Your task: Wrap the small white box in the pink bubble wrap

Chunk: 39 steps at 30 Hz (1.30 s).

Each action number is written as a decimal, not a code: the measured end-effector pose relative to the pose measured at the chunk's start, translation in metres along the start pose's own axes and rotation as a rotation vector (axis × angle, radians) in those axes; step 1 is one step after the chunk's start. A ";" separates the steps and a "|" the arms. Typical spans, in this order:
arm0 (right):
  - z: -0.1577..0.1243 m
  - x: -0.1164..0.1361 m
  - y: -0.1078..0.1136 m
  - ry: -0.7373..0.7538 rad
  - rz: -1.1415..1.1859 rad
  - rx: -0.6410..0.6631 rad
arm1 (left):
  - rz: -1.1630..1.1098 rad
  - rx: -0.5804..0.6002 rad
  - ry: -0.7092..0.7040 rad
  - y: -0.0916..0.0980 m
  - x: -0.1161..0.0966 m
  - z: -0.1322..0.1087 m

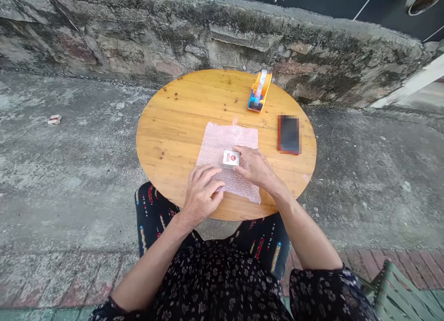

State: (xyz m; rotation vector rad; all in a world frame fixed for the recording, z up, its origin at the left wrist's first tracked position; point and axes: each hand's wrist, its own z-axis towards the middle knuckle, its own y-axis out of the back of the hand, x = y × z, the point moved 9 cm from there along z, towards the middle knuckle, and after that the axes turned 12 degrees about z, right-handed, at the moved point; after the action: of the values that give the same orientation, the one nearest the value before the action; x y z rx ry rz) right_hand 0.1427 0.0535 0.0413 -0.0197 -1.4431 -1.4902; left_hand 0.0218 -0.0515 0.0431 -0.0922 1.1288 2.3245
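Observation:
A sheet of pink bubble wrap [227, 140] lies flat on a round wooden table [173, 126]. On it sits a small white box with a red mark [231, 158]. My right hand [255, 166] rests beside the box, its fingertips touching the box's right side. My left hand [201, 194] lies on the near left part of the bubble wrap, fingers curled down onto the sheet's edge.
An orange and blue tape dispenser [259, 90] stands at the table's far side. A dark phone [288, 134] lies to the right. A rough stone wall [208, 39] runs behind the table; concrete ground surrounds it. A small carton [54, 120] lies on the ground at left.

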 end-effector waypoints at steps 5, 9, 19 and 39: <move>-0.008 0.003 0.021 0.015 0.148 -0.054 | 0.038 0.002 0.017 0.004 0.003 0.017; -0.031 0.010 0.047 -0.055 0.338 -0.061 | 0.017 0.007 0.051 0.006 0.008 0.034; -0.036 -0.023 0.042 -0.156 0.262 -0.307 | -0.062 0.189 0.146 -0.022 0.036 0.075; -0.041 -0.053 0.034 -0.350 0.284 -0.367 | -0.418 0.386 0.449 -0.059 0.057 0.073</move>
State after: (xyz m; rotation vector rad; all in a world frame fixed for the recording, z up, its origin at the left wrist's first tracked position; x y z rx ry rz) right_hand 0.2146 0.0634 0.0214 -0.7123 -1.3451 -1.5400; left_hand 0.0162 0.0573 0.0316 -0.6642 1.5797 1.7260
